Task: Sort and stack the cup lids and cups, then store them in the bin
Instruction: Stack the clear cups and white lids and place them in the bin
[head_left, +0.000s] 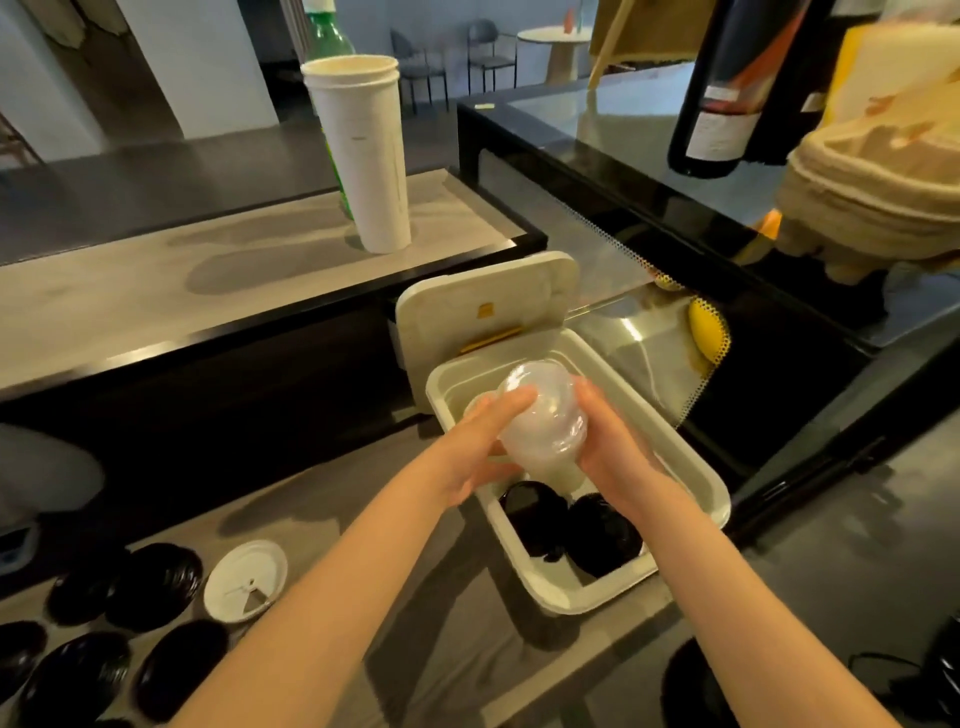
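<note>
The left hand (485, 441) and right hand (615, 449) clamp a stack of clear dome lids (543, 415) between them. The left's fingers lie across its near side and the right's fingers curl round its far side. The tilted stack hangs just above the open white bin (693, 467). Two piles of black lids (602, 535) lie in the bin at 6 o'clock from the hands, and its hinged cover (483, 312) stands raised at 12. On the counter (332, 499) at 8 o'clock lie more black lids (156, 587) beside a white flat lid (245, 581). A stack of white cups (363, 156) stands on the raised ledge at 11.
</note>
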